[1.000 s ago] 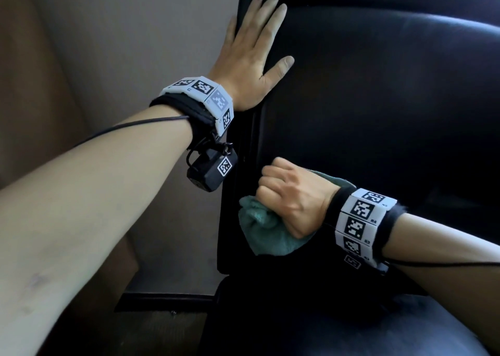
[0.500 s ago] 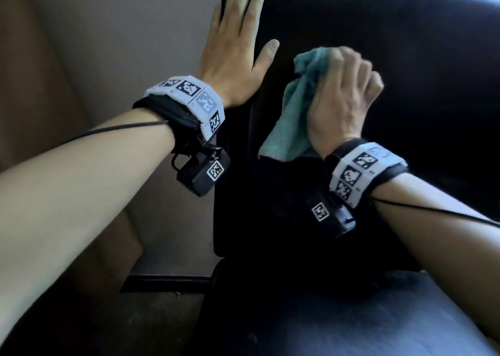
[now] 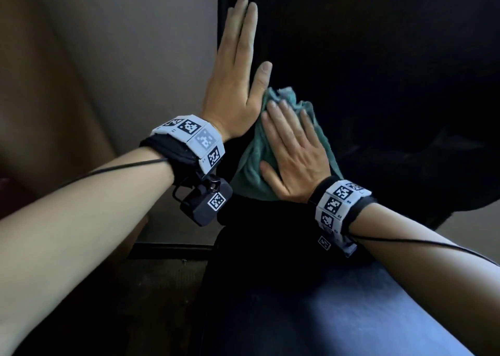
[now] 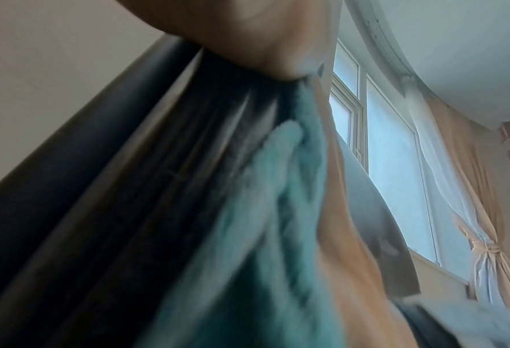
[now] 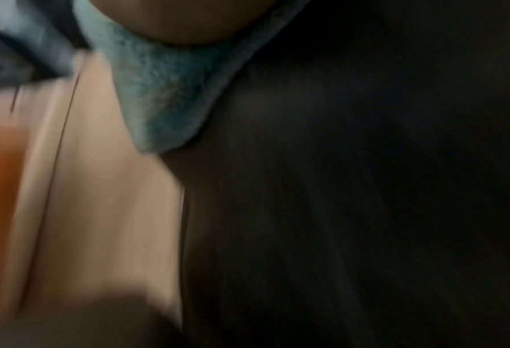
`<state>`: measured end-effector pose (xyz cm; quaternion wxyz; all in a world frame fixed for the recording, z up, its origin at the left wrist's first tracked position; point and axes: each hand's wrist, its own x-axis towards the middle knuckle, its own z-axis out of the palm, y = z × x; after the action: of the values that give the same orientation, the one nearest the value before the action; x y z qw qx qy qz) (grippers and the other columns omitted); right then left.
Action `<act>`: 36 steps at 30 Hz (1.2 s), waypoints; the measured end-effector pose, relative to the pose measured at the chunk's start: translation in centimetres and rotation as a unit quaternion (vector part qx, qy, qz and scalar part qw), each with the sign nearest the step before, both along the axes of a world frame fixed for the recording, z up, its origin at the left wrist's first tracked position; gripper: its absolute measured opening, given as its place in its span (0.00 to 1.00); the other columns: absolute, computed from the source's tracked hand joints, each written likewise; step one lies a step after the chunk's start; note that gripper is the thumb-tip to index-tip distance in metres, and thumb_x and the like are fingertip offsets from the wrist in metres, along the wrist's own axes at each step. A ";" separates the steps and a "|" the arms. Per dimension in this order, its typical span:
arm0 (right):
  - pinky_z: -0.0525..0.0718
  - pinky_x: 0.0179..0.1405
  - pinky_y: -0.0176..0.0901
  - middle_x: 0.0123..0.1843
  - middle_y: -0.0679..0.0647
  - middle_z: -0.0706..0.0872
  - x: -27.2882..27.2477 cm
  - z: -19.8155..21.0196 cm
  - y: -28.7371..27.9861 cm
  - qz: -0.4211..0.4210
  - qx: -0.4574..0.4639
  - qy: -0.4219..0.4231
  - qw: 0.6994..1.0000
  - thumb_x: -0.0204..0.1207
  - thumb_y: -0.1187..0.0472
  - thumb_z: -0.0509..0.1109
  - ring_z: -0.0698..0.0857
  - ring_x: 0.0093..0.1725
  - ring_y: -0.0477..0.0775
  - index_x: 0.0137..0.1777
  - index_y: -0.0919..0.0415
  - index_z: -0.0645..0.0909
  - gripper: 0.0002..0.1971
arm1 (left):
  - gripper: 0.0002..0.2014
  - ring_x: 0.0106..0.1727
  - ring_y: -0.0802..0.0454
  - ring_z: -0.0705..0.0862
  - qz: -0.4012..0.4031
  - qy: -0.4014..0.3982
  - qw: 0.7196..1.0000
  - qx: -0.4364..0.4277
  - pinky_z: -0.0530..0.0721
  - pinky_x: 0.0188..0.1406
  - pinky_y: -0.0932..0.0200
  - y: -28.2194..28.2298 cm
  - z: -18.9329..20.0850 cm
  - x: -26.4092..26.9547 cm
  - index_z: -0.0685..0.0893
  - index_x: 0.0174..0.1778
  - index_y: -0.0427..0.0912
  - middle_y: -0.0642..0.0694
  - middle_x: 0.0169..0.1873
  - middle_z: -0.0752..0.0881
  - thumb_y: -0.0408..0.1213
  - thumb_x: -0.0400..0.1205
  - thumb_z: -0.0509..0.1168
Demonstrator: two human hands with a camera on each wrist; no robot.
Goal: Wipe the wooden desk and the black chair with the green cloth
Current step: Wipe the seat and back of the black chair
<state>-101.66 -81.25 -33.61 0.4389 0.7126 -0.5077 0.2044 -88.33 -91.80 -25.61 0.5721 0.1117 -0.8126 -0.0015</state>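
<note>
Where daylight perhaps enters, black chair (image 3: 378,85) faces window (image 4: 396,164).

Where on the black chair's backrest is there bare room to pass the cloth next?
Bare: the black padded chair backrest right of the green cloth. Crowded: its left edge, where the left hand and right hand nearly meet.

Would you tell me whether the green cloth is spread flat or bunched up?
Bunched up: the green cloth shows folds and a crumpled top where the right hand presses it against the black chair.
</note>
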 end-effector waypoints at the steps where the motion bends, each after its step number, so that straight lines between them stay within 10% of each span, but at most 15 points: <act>1: 0.46 0.85 0.58 0.86 0.57 0.53 -0.2 -0.9 0.1 -0.003 0.015 0.025 1.000 0.80 0.45 0.58 0.49 0.86 0.56 0.85 0.64 0.52 0.38 | 0.28 0.83 0.29 0.53 -0.008 -0.002 1.000 0.005 0.56 0.82 0.37 0.0 -0.1 0.0 0.54 0.79 0.20 0.21 0.80 0.53 0.33 0.87 0.54; 6: 0.41 0.85 0.50 0.86 0.47 0.57 -4.0 -3.9 1.0 0.032 0.136 0.261 0.955 0.80 0.47 0.59 0.52 0.86 0.47 0.85 0.50 0.58 0.33 | 0.30 0.83 0.30 0.52 -0.009 -0.049 0.999 -0.010 0.57 0.82 0.39 -0.3 0.4 0.7 0.53 0.80 0.21 0.22 0.80 0.52 0.38 0.89 0.53; 11: 0.35 0.84 0.52 0.85 0.39 0.54 -6.6 -2.6 -0.4 0.028 0.140 0.432 0.891 0.84 0.53 0.46 0.36 0.85 0.49 0.85 0.52 0.54 0.28 | 0.32 0.83 0.30 0.52 0.010 -0.104 0.993 -0.056 0.59 0.82 0.42 -1.7 0.9 1.5 0.54 0.80 0.21 0.21 0.79 0.51 0.44 0.89 0.52; 16: 0.51 0.83 0.57 0.85 0.49 0.60 -3.6 0.3 -0.6 0.035 0.008 0.223 0.974 0.84 0.50 0.54 0.62 0.82 0.54 0.84 0.43 0.57 0.28 | 0.31 0.78 0.39 0.65 0.042 -0.069 0.992 -0.100 0.62 0.79 0.52 -2.7 1.4 2.1 0.65 0.78 0.27 0.28 0.76 0.65 0.49 0.88 0.56; 19: 0.55 0.82 0.63 0.84 0.54 0.63 -1.0 0.7 -1.1 0.005 -0.050 0.088 0.995 0.81 0.51 0.60 0.62 0.83 0.58 0.84 0.48 0.58 0.31 | 0.30 0.72 0.43 0.69 0.052 -0.046 0.990 -0.121 0.67 0.74 0.54 -3.2 1.5 2.1 0.70 0.76 0.29 0.31 0.72 0.70 0.52 0.87 0.58; 22: 0.51 0.82 0.60 0.82 0.50 0.69 -1.2 -1.1 -1.1 0.008 -0.001 0.202 0.979 0.81 0.54 0.57 0.65 0.81 0.57 0.82 0.49 0.65 0.28 | 0.30 0.74 0.43 0.67 0.060 -0.023 0.993 -0.095 0.66 0.75 0.54 -2.7 0.9 1.3 0.69 0.76 0.29 0.31 0.74 0.67 0.50 0.86 0.58; 27: 0.35 0.84 0.55 0.77 0.46 0.76 -2.5 -2.6 -1.7 0.028 0.205 0.450 0.869 0.79 0.58 0.48 0.66 0.80 0.44 0.74 0.56 0.79 0.27 | 0.30 0.79 0.40 0.64 0.057 -0.013 0.997 -0.051 0.58 0.78 0.62 -1.1 0.7 0.5 0.67 0.76 0.27 0.29 0.77 0.63 0.44 0.84 0.61; 36: 0.44 0.82 0.53 0.72 0.47 0.81 -1.6 -4.3 -1.7 0.004 0.284 0.423 0.860 0.80 0.60 0.49 0.78 0.74 0.49 0.70 0.60 0.82 0.25 | 0.33 0.83 0.32 0.54 0.080 -0.064 0.991 -0.089 0.54 0.82 0.36 2.7 0.8 -0.2 0.59 0.81 0.28 0.28 0.81 0.58 0.39 0.82 0.60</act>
<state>-103.23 -82.96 -37.87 0.3897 0.8261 -0.3062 -0.2681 -88.50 -89.12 -24.77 0.5248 0.1249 -0.8328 0.1243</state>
